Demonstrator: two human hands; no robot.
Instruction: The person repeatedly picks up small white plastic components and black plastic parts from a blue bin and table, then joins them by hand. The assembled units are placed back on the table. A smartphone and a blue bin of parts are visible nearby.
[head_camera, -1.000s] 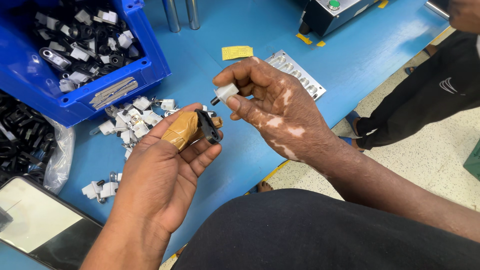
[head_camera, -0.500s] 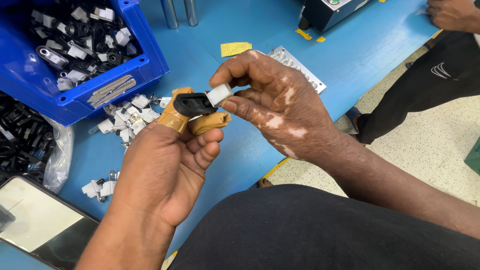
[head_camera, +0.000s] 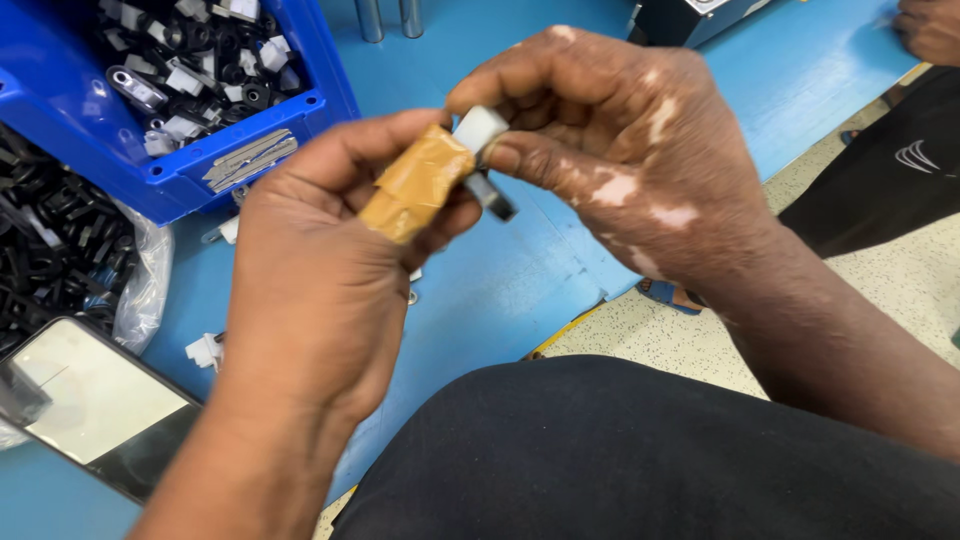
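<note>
My left hand (head_camera: 310, 290), with brown tape wrapped round a fingertip (head_camera: 415, 185), pinches a small black part (head_camera: 492, 192) that is mostly hidden between the fingers. My right hand (head_camera: 620, 150) grips a small white plastic piece (head_camera: 480, 128) and presses it against the black part. Both hands meet above the blue table (head_camera: 500, 290), close to the camera.
A blue bin (head_camera: 120, 170) of black and white small parts stands at the upper left. A clear bag of black parts (head_camera: 60, 250) lies beside it, and a phone (head_camera: 90, 400) lies at the lower left. Loose white pieces (head_camera: 205, 350) lie under my left hand. Another person's hand (head_camera: 930, 25) is at the upper right.
Both hands have come closer to the camera and together. The white piece, held apart a second ago, is now pressed onto the black part.
</note>
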